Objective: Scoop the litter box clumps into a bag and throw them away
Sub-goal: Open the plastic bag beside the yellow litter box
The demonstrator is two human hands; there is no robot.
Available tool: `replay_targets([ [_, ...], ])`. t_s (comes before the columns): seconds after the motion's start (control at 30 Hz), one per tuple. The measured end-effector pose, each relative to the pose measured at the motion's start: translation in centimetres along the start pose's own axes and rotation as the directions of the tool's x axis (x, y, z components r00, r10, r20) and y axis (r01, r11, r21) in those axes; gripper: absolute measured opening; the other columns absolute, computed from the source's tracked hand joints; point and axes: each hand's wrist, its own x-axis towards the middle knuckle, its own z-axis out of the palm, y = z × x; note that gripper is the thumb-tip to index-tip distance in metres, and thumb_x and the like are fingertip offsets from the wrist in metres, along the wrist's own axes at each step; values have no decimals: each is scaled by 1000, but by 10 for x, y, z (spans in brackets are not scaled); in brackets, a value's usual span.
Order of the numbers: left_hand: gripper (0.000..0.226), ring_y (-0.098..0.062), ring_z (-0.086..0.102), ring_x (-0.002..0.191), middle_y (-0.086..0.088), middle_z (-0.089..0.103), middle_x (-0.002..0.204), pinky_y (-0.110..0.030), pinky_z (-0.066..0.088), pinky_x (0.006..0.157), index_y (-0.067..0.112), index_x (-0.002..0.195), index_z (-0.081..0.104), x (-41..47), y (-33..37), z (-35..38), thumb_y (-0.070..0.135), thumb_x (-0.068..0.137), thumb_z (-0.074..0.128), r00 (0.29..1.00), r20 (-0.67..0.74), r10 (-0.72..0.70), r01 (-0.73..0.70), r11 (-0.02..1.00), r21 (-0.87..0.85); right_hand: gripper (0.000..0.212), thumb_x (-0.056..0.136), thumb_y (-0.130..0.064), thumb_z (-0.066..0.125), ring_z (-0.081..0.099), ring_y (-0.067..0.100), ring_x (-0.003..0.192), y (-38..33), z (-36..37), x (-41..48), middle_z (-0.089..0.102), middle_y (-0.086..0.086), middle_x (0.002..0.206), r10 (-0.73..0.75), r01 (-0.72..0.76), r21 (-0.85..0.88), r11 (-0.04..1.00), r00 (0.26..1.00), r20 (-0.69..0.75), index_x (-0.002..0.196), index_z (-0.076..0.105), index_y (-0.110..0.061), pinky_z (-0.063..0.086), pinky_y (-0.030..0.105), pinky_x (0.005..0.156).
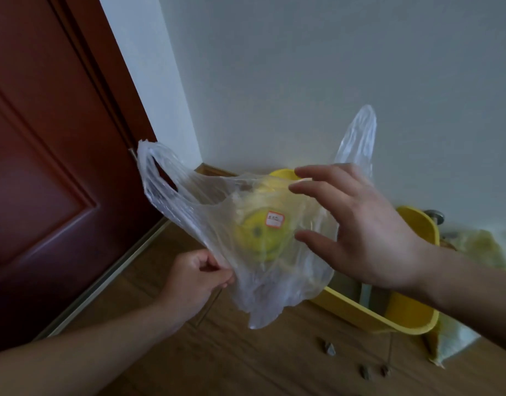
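Note:
A thin clear plastic bag [211, 224] with two loop handles hangs in the air in front of me, a small white price sticker on its side. My left hand [196, 277] pinches its lower left edge. My right hand [357, 224] hovers at the bag's right side with fingers spread, holding nothing. Behind and below the bag sits a yellow litter box [368, 317] on the wooden floor, partly hidden by the bag and my right arm. A yellow round shape shows through the plastic.
A dark red door [46, 167] fills the left side, with its threshold strip along the floor. A grey wall stands behind the box. Three small dark bits [328, 348] lie on the floor in front. A crumpled yellowish sack [451, 338] lies at the right.

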Motion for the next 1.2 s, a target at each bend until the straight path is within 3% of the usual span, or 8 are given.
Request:
replay_targets([
  [0.17,10,-25,65,68,-26,69,75,-42,55,74,-10,77,67,-9,-3,-10,-8,72,76,1000,28,7,-8,999,36,57,80,-56,60,56,23,112,-7,10,23,68,-6,105,17,39,-239,970,974,228,124,59,-20,36,42,103],
  [0.3,15,-18,64,62,-15,70,68,-42,55,73,7,67,68,-14,-5,-24,-3,75,77,999,54,-9,5,998,69,32,89,-51,53,64,22,77,-8,31,24,67,-7,74,-74,89,-41,995,957,281,86,68,-23,49,37,77],
  [0.43,33,-7,47,54,6,51,56,-24,44,53,20,65,50,-23,5,-36,27,67,82,982,-40,186,-176,968,179,17,89,-38,64,62,22,77,-12,48,15,64,-5,79,-98,87,50,995,951,294,84,69,-23,48,35,64],
  [0.63,15,-11,49,62,7,50,72,-26,42,55,16,81,59,-37,78,-30,10,78,73,541,280,793,-812,406,419,8,83,-26,71,62,23,67,-17,67,6,62,-4,73,-161,138,104,985,949,270,77,69,-22,46,32,55],
  [0.77,16,-8,63,78,8,68,84,-33,54,71,24,96,72,-3,100,-8,18,81,73,759,548,352,-649,476,594,2,78,-26,70,63,20,65,-23,75,-4,62,-6,72,-184,171,71,983,932,311,77,69,-23,43,26,53],
  [0.87,27,-10,62,85,13,66,89,-32,55,76,28,106,69,21,81,5,27,80,76,790,608,79,-579,421,698,3,78,-26,69,63,18,70,-26,83,-15,64,-7,77,-149,126,87,988,924,353,80,70,-24,41,23,56],
  [1.03,58,-8,53,111,13,55,124,-30,49,90,38,125,52,24,32,15,57,74,74,759,649,56,-592,474,651,21,89,-41,63,65,9,77,-29,89,-29,70,-6,85,89,-252,241,937,841,534,91,74,-23,54,31,71],
  [1.2,72,-14,47,124,7,50,134,-37,42,103,27,137,45,11,-2,18,50,76,75,725,688,12,-615,460,640,48,94,-46,53,66,32,82,-24,115,-48,68,21,90,237,-682,379,625,628,741,91,66,0,53,50,83],
])
